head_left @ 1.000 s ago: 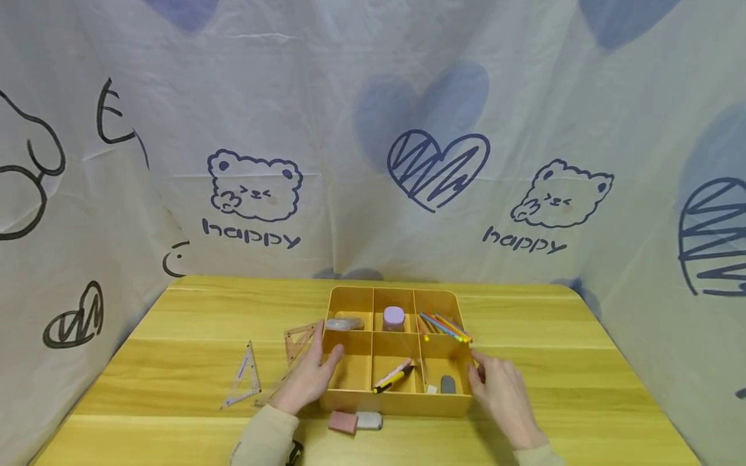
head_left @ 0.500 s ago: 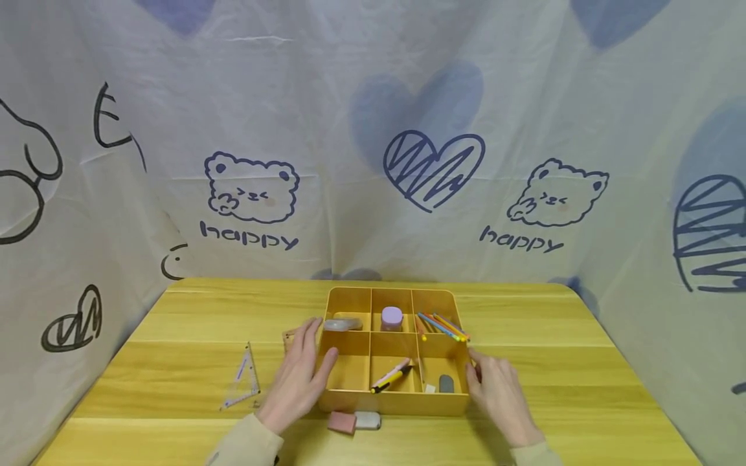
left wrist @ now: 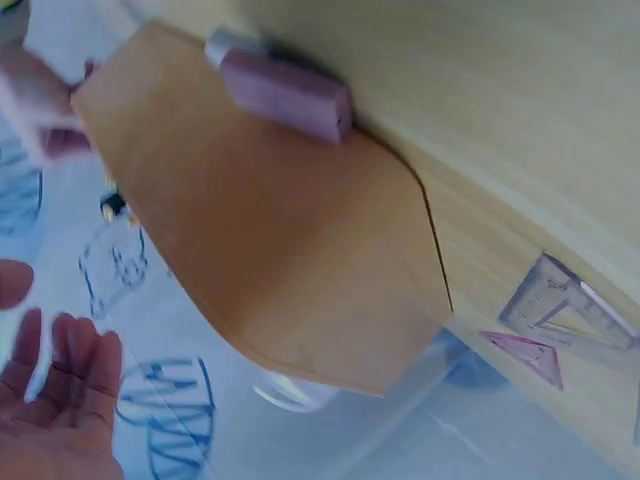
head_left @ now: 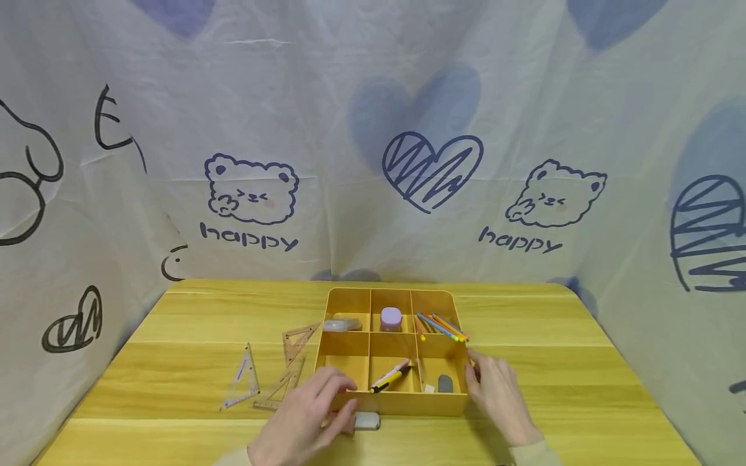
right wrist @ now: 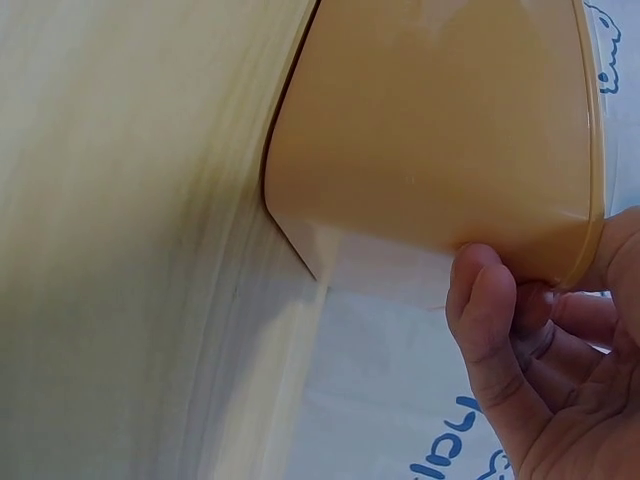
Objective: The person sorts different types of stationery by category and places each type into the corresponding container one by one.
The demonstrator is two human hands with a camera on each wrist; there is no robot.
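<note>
A yellow six-compartment organizer box [head_left: 402, 404] stands on the wooden table. My right hand [head_left: 498, 395] pinches the box's right wall, thumb at the rim and fingers against the outside, as the right wrist view shows. My left hand [head_left: 311, 414] hovers at the box's front left corner, fingers loosely bent and holding nothing. Below it a pink eraser [left wrist: 285, 95] lies against the box's front wall; in the head view the hand mostly covers it. Beside this eraser is a white one [head_left: 367, 421].
Inside the box are a purple-lidded jar [head_left: 391, 318], colored pencils [head_left: 440, 327], two pens [head_left: 390, 377], a grey eraser [head_left: 445, 383] and a clear-looking item [head_left: 342, 325]. Left of it lie a clear set square [head_left: 241, 382] and brownish triangular rulers [head_left: 297, 340]. A printed curtain [head_left: 350, 194] hangs behind.
My left hand has left the box's left wall and moved toward me and right, over the pink eraser, uncovering the brownish rulers. The right hand keeps its hold on the box.
</note>
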